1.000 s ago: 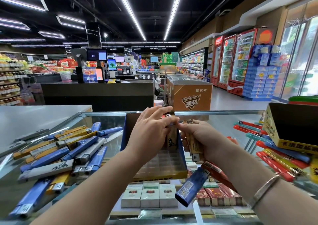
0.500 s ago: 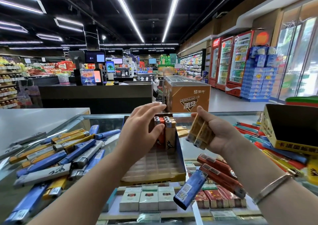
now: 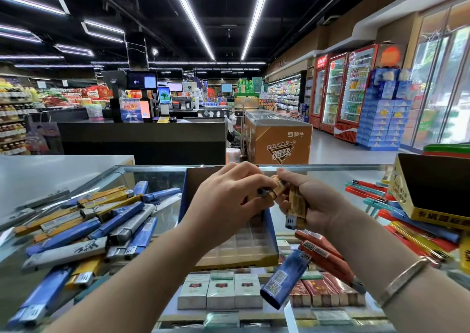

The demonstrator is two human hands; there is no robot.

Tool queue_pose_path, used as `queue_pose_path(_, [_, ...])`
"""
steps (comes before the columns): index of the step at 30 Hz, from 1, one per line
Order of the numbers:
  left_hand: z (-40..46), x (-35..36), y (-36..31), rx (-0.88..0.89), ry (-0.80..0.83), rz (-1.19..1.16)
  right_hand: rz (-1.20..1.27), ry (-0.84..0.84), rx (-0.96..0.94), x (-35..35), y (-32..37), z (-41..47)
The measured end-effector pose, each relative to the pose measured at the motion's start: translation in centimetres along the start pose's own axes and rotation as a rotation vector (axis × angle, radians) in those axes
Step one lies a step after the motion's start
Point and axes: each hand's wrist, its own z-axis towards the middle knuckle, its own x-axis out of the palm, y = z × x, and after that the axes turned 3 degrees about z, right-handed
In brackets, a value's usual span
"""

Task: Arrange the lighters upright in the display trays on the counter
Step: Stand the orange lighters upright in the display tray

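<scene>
A yellow lighter [image 3: 273,190] is pinched in the left hand [image 3: 229,200] above the blue display tray [image 3: 269,233] on the glass counter [image 3: 165,220]; the right hand [image 3: 315,205] grips several more lighters [image 3: 296,209]

Supermarket aisle — ceiling light strips [image 3: 193,19], red drink fridges [image 3: 353,88], grey floor [image 3: 330,149]
</scene>
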Motion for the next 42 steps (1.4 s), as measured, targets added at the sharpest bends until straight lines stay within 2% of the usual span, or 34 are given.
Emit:
queue_pose_path(5, [0.2,-0.6,0.1,-0.169,-0.134,-0.198,-0.038,0.090,0.008,-0.1,-0.1,0.1])
queue_pose_path(9, [0.1,-1.0,0.5,-0.363,-0.233,-0.312,-0.122,0.062,-0.023,-0.3,-0.4,0.4])
queue_pose_path(11, [0.1,-1.1,0.6,-0.399,-0.247,-0.324,-0.189,0.052,-0.037,-0.3,-0.6,0.6])
queue_pose_path(17, [-0.2,0.0,0.1,-0.267,-0.056,-0.117,-0.236,0.093,-0.026,-0.2,-0.8,0.5])
queue_pose_path(25, [-0.1,0.7,0.1,-0.168,-0.014,-0.058,-0.230,0.067,-0.050,-0.1,-0.8,0.6])
queue_pose_path(30, [0.1,1.2,0.6,-0.212,0.027,0.099,-0.178,0.039,-0.068,-0.1,-0.7,0.4])
queue_pose_path(38, [0.3,0.8,1.2,-0.279,0.150,-0.042,-0.127,-0.006,-0.073,-0.2,-0.5,0.3])
queue_pose_path(42, [-0.4,0.6,1.7,-0.247,0.278,0.036,-0.017,-0.060,-0.061,-0.4,-0.2,0.4])
